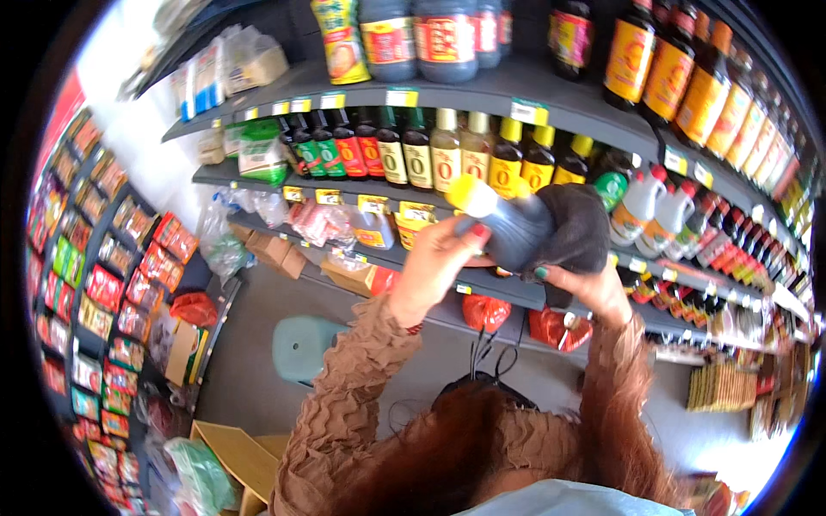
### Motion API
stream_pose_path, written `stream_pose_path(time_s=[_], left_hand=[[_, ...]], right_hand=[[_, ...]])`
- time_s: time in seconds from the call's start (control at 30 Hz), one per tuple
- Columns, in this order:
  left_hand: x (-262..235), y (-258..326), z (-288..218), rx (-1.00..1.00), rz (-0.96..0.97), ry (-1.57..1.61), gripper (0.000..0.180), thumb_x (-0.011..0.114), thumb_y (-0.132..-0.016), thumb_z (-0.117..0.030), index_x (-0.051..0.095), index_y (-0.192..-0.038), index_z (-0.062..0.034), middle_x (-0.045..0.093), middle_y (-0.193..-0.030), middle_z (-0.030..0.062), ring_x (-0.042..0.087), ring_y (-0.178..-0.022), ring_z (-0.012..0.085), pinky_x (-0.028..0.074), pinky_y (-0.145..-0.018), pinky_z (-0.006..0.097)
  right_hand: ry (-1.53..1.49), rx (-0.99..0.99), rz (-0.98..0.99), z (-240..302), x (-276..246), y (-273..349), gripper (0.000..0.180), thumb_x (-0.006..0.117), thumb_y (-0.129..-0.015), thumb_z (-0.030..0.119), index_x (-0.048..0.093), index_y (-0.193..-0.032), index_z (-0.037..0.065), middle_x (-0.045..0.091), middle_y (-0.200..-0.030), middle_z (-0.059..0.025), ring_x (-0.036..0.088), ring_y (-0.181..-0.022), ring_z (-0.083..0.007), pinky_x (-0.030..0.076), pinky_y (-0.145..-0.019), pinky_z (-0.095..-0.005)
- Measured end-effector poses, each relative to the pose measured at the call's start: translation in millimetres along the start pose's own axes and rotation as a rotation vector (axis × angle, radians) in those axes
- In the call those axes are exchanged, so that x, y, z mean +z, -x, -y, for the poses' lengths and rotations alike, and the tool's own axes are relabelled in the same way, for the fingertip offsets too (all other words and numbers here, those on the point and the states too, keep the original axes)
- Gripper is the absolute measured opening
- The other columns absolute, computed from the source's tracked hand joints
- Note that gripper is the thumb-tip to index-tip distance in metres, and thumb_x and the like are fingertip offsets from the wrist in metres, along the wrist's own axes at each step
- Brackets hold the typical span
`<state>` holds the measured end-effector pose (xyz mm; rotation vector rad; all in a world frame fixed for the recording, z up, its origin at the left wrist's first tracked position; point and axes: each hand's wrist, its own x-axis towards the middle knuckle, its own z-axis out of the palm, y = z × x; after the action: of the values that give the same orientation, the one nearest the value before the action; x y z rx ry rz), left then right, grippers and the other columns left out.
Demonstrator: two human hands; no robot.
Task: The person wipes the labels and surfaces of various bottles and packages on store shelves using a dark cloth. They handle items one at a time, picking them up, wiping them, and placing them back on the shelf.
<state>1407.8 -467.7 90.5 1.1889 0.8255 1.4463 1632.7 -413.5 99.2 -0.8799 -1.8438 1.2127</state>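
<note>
A dark plastic bottle (pixel 519 230) with a yellow cap (pixel 469 194) is held tilted in front of the shelves, its cap toward the left. My left hand (pixel 440 262) grips it near the cap end, thumb and fingers closed round its side. My right hand (pixel 594 288) is closed on a black cloth (pixel 578 228), which is pressed over the bottle's base end. The cloth hides that end of the bottle and most of my right fingers. Behind them, a row of sauce bottles (pixel 419 155) stands on the middle shelf.
Large dark jugs (pixel 389 43) and orange-labelled bottles (pixel 630 56) fill the upper shelf (pixel 482 90). White jugs with red caps (pixel 638 206) stand to the right. A pale blue stool (pixel 297 348), an open cardboard box (pixel 232 451) and a rack of packets (pixel 103 288) are at left.
</note>
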Motion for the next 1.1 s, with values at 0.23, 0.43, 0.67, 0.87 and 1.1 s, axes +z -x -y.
stream_pose_path(time_s=[0.23, 0.43, 0.67, 0.87, 1.1], left_hand=[[17.1, 2.6, 14.1, 0.056, -0.030, 0.337, 0.030, 0.046, -0.092, -0.028, 0.051, -0.102, -0.0008, 0.045, -0.080, 0.0005, 0.056, -0.087, 0.0170, 0.052, -0.081, 0.047], [33.9, 25.0, 65.9, 0.325, -0.056, 0.220, 0.028, 0.048, -0.091, -0.028, 0.050, -0.103, -0.0021, 0.042, -0.077, -0.0006, 0.054, -0.088, 0.0149, 0.050, -0.083, 0.044], [45.5, 38.6, 53.4, 0.412, -0.113, -0.141, 0.035, 0.050, -0.090, -0.018, 0.041, -0.119, -0.0003, 0.049, -0.114, 0.0114, 0.053, -0.100, 0.0204, 0.048, -0.084, 0.041], [37.7, 20.5, 6.0, 0.383, 0.187, -0.690, 0.024, 0.049, -0.081, -0.001, 0.054, -0.103, 0.0054, 0.045, -0.131, 0.0139, 0.057, -0.093, 0.0126, 0.045, -0.076, 0.026], [48.4, 21.4, 11.1, 0.178, 0.211, -0.884, 0.028, 0.061, -0.079, -0.012, 0.056, -0.104, 0.0006, 0.057, -0.110, 0.0187, 0.059, -0.096, 0.0307, 0.045, -0.081, 0.032]], right_hand=[[-0.854, 0.061, -0.427, -79.9, 7.1, 37.8, 0.050, 0.065, -0.071, 0.011, 0.046, -0.116, -0.001, 0.056, -0.106, -0.0102, 0.054, -0.099, -0.0236, 0.042, -0.091, -0.0360], [-1.083, -0.075, -0.629, -67.6, 22.0, 33.9, 0.031, 0.060, -0.081, 0.010, 0.051, -0.109, 0.002, 0.057, -0.102, -0.0082, 0.056, -0.094, -0.0195, 0.045, -0.085, -0.0336], [-0.815, -0.034, -0.678, -46.9, 25.6, 48.0, 0.023, 0.062, -0.082, 0.013, 0.055, -0.101, 0.003, 0.059, -0.092, -0.0054, 0.058, -0.084, -0.0175, 0.048, -0.072, -0.0309], [0.209, -0.279, -0.271, -49.7, 24.4, 62.1, 0.026, 0.063, -0.080, 0.008, 0.056, -0.103, 0.001, 0.057, -0.097, -0.0052, 0.052, -0.091, -0.0142, 0.043, -0.082, -0.0286], [0.115, -0.414, -0.105, -34.4, 15.5, 59.0, 0.030, 0.068, -0.074, 0.010, 0.058, -0.101, 0.002, 0.058, -0.095, -0.0065, 0.053, -0.090, -0.0177, 0.043, -0.081, -0.0311]])
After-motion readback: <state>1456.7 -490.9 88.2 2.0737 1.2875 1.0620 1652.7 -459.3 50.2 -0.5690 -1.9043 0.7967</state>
